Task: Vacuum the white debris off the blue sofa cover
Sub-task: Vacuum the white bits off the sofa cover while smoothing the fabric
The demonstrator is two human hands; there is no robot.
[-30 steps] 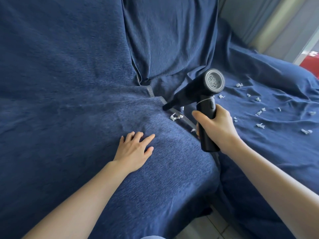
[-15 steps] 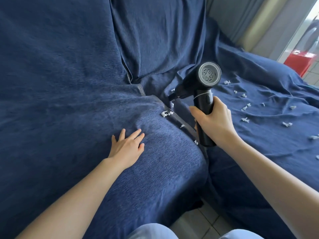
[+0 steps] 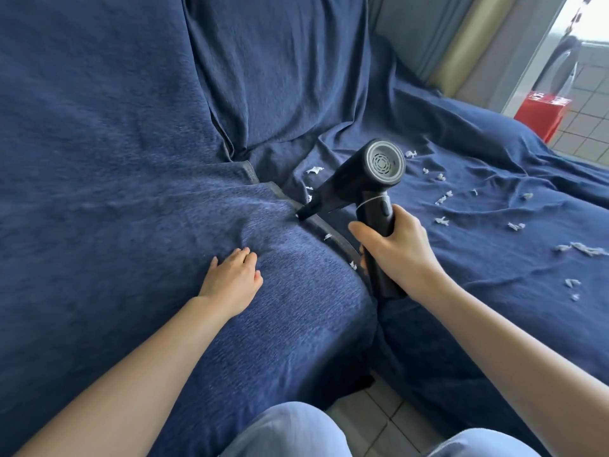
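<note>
Right hand [image 3: 400, 249] gripping vacuum [image 3: 359, 186] handle, nozzle touching sofa cover [image 3: 131, 159] seam. Left hand [image 3: 232, 278] pressing flat on cover beside nozzle. White scraps [image 3: 441, 221] lying beyond vacuum.

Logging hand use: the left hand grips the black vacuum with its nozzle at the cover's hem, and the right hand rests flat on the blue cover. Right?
No, hands swapped. The head view shows the right hand gripping the vacuum; the left hand rests on the cover.
</note>
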